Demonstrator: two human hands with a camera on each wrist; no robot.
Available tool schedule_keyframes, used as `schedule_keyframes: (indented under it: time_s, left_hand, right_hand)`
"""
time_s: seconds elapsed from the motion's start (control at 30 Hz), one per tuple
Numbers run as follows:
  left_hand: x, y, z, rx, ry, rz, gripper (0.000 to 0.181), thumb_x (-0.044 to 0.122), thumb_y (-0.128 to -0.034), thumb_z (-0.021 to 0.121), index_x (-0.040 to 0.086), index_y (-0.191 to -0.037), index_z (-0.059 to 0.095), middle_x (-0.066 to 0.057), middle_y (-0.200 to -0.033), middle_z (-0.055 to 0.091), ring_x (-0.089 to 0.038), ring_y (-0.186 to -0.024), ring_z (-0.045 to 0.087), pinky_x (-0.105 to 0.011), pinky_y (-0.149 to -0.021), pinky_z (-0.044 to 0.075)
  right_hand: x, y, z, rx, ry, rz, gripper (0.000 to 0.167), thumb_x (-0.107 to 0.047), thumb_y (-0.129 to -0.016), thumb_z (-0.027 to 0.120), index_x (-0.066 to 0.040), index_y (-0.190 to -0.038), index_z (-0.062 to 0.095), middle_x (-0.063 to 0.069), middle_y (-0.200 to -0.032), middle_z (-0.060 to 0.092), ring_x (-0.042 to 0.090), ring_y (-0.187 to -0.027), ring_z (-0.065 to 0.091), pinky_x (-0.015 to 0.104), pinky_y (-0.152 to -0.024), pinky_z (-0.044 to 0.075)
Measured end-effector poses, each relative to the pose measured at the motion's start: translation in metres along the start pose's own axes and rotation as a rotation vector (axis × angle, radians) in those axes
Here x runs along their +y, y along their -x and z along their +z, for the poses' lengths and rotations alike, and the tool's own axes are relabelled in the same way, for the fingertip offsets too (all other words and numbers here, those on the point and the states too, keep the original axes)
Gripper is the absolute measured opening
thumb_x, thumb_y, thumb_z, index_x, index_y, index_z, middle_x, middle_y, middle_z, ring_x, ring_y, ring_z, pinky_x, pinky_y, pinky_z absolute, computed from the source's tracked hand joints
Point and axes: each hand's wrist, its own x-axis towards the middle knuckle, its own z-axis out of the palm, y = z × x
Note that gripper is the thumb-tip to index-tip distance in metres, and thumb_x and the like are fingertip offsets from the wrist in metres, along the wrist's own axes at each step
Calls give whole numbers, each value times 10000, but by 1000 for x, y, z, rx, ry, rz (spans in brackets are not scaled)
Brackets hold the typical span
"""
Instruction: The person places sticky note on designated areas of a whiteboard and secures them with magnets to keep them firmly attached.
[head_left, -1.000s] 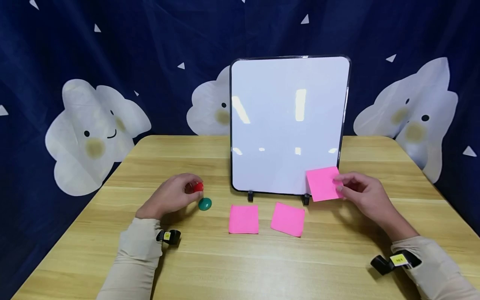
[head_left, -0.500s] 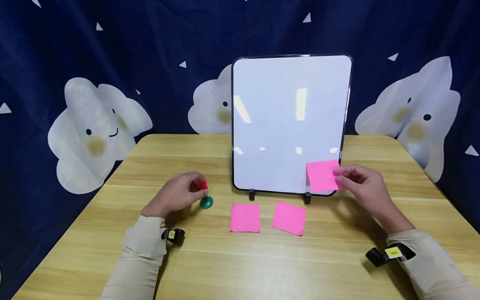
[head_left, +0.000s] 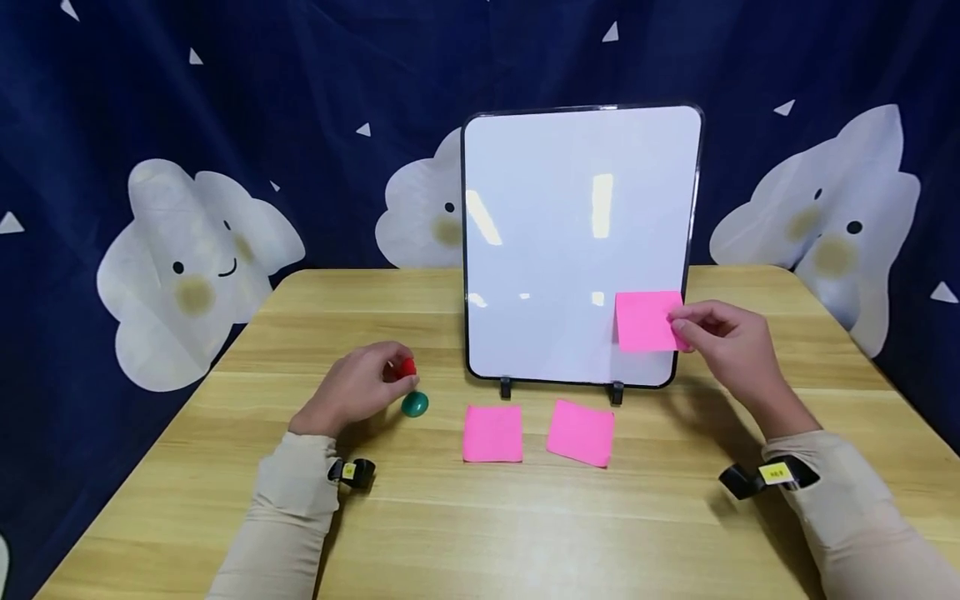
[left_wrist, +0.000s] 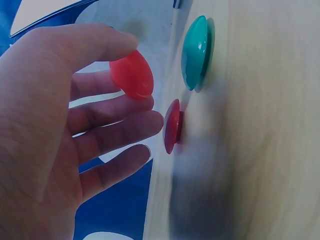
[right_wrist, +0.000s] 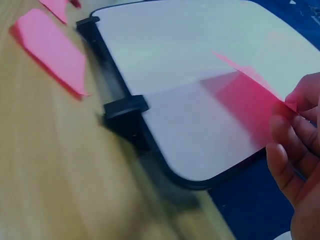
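**Navy curtain (head_left: 337, 67) behind a wooden table (head_left: 525, 533) and an upright whiteboard (head_left: 555, 233)**

In the head view both sleeves run out of the frame at the bottom. Just a scrap of red shows at the left hand's (head_left: 356, 387) fingertips there; which disc it belongs to is unclear. The left wrist view shows that hand pinching a red disc (left_wrist: 132, 75) between thumb and index finger, whose tip is hidden behind it. The right hand (head_left: 731, 346), cut off at the edge of its own wrist view, pinches a pink note (head_left: 641, 321) by its side nearest that hand, in front of the board's lower corner; whether the note touches the board is hard to tell.

Two black feet (head_left: 617, 393) hold the board, left of the right hand. Counted, there are three pink notes: the held one and two loose notes (head_left: 492, 435) between the hands. Discs also number three: the pinched one, a second red disc (left_wrist: 172, 126) and a green disc (head_left: 415, 404), both on the table beside the left hand's fingertips.
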Motion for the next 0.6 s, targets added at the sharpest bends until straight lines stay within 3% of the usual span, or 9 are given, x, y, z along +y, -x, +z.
schedule_keyframes:
  time_s: [0.6]
  left_hand:
    - [-1,-1,2,36,-57,34,360,314,-898,746,105,-1186,689,3,-1000,673,-168,-839,603,-363,-745,532]
  right_hand:
    - [-21,-23,0,57,23,15,250,-184,-947,707,8,-1107,725,-77,-830,692,106,-704,609,196,-585,474]
